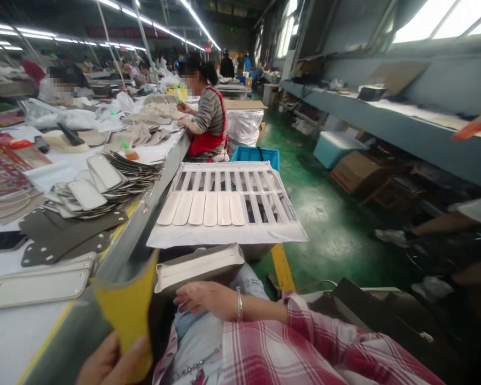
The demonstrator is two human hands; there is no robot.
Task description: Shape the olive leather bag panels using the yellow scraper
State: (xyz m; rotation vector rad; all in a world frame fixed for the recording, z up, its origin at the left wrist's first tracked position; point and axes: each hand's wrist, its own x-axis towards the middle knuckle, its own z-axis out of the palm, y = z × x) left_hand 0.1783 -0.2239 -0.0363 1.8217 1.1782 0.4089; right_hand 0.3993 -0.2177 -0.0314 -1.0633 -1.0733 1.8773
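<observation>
At the lower left, my left hand [114,361] grips the narrow end of a flat yellow piece [124,305] that flares toward its top and is blurred by motion. My right hand [206,299], with a silver bangle at the wrist, lies over my lap with fingers loosely stretched and nothing visible in them. Just beyond those fingers, a taupe leather-like piece [200,267] with a cream inner face and raised edges rests near my knees. Whether the fingertips touch it I cannot tell.
A white slatted rack [228,235] ahead carries a row of cream strips [210,208]. On the left table are stacked panels [86,193], dark punched pieces [68,235] and a long cream panel [36,286]. A person in a red apron [208,139] sits farther along; another person's legs [444,224] are at right.
</observation>
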